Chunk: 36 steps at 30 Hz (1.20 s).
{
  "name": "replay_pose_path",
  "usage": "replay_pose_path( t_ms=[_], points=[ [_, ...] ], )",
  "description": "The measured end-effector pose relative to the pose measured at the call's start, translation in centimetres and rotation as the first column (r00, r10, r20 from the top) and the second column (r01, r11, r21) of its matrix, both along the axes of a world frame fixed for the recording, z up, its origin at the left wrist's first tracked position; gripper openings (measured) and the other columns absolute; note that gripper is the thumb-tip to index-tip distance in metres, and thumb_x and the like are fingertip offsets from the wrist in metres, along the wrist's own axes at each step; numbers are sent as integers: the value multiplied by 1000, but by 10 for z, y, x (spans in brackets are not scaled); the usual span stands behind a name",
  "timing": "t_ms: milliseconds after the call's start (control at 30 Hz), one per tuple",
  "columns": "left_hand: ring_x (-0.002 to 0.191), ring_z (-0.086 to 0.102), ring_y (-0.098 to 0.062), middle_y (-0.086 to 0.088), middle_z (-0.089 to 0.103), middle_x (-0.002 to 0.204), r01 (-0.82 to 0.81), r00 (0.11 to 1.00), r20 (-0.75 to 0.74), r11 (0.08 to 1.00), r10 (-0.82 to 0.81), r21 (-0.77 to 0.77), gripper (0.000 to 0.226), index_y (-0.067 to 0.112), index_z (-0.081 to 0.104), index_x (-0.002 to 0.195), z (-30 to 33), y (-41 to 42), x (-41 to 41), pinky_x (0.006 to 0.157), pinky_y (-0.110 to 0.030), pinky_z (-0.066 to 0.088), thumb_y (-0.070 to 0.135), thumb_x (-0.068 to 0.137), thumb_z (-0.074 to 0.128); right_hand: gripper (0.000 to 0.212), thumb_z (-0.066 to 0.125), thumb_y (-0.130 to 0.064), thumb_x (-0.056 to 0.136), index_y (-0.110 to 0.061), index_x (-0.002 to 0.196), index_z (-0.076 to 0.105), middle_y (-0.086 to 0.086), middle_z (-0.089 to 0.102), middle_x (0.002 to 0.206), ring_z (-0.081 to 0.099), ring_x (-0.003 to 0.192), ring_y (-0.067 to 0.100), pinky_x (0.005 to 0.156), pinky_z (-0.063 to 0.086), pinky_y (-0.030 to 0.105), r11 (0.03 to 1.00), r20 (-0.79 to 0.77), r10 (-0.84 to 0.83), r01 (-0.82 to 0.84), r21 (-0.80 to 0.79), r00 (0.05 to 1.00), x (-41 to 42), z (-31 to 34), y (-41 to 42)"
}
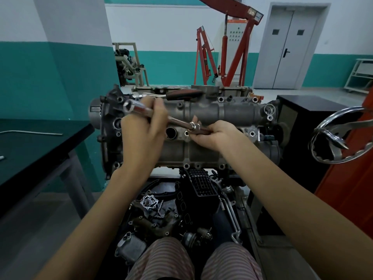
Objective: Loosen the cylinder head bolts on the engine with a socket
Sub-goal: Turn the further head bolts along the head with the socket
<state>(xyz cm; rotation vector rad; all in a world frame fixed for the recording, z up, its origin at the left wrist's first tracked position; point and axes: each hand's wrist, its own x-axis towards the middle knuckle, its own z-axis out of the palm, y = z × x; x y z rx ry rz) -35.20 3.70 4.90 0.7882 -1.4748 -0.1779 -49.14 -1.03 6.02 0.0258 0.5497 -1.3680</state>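
Above the ribbed grey engine [201,118], left hand [141,130] grips a long chrome socket [139,110]; right hand [214,136] pinches its thin extension bar [181,122].

I see even, soft indoor light with faint shadows. Glare glints off the chrome socket [129,105] and the steel wheel [339,136] at right. Wide-angle distortion bends the wall edges and door [290,47]; the corners look slightly soft.
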Motion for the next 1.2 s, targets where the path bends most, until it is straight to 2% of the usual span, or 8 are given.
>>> replay_pose_path(
  t_ms=[133,300,433,667,767,900,1033,1200],
  points=[
    [75,64,-24,-6,63,74,234,911,-393,942,-126,240,32,10,48,82,-23,-24,12,66,-35,50,32,101,33,27,23,-14,99,3,92,43,14,45,80,49,62,19,56,43,39,998,-60,-56,54,-40,997,7,-4,2],
    [67,63,-20,-2,52,53,763,461,-771,639,-440,92,56,18,47,54,-24,-23,8,79,-33,53,44,100,29,28,20,-11,97,-1,81,40,12,43,81,48,63,17,76,45,37,992,-95,-118,112,-64,989,13,-8,2],
    [47,27,-13,4,22,47,733,371,-837,680,-402,-2,50,20,29,53,-12,-17,2,63,-28,47,35,101,32,28,19,-11,96,-1,82,40,12,43,80,48,62,17,74,47,34,984,-61,-174,172,-42,983,24,-9,1],
    [42,13,-11,7,16,44,580,253,-880,791,-402,-195,50,23,29,48,27,-8,45,44,-23,31,22,98,36,27,19,-1,92,-5,73,38,8,37,67,35,52,12,35,45,19,942,16,-336,336,-21,942,7,-5,-2],
    [40,13,-10,8,16,44,604,293,-904,793,-312,-78,46,21,27,54,34,-13,58,41,-21,28,22,98,38,30,28,-6,95,-8,67,37,2,36,53,30,40,7,30,28,10,997,-256,-47,29,-76,965,19,-15,0],
    [33,20,-5,9,25,40,737,477,-857,620,-194,270,43,19,35,57,36,-23,56,36,-18,29,31,98,44,28,52,-38,91,-13,81,51,-3,43,63,35,44,6,42,29,17,912,-799,89,-370,-174,595,45,-24,7],
    [29,26,-4,8,32,38,768,555,-822,462,-130,445,38,17,37,65,36,-34,46,34,-13,29,35,98,45,19,53,-41,88,-23,90,59,-2,51,73,45,63,10,59,36,25,690,-863,186,-688,-225,469,69,-24,18],
    [37,36,-8,4,36,47,716,644,-756,437,-114,544,33,15,41,73,41,-45,48,40,-17,39,35,99,41,14,56,-16,89,-16,78,47,0,41,64,37,50,7,43,33,16,567,-851,298,-798,-207,432,85,-23,24]
  ],
)
